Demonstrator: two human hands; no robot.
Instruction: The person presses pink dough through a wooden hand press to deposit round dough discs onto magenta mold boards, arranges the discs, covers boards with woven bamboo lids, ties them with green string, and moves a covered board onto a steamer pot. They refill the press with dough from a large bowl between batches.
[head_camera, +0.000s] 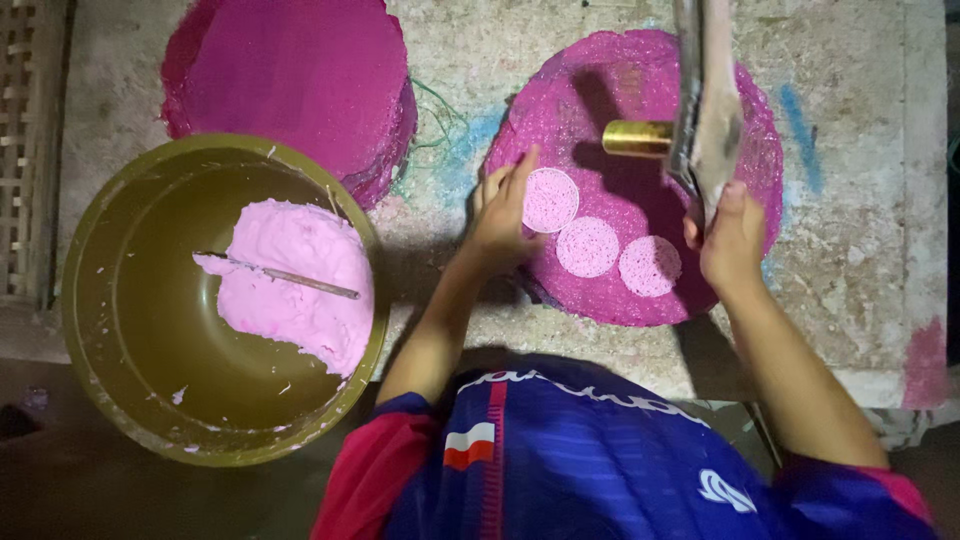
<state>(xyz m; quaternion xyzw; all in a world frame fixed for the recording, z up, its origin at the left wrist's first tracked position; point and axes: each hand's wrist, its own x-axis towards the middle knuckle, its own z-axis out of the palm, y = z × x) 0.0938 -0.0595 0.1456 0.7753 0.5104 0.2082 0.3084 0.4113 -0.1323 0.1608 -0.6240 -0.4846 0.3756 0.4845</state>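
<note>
**Press held over pink discs on a woven mat**

Head view: the right hand (733, 235) is clamped on the handle of a flat wooden press (708, 100), whose long axis runs away from the person, up and out of the top edge. A brass tube (637, 138) juts from it, pointing left. The left hand (503, 215) lies open, fingertips touching the first of three pale pink discs (588, 246). These are round, thin and grainy, set in a slanting row on a round magenta mat (640, 290) of coarse weave. Left, an olive bowl (110, 300) holds soft pink dough (290, 280) with a stick (285, 275) lying across it. A stack (290, 80) of magenta mats sits behind on the rough table (850, 260).
</note>
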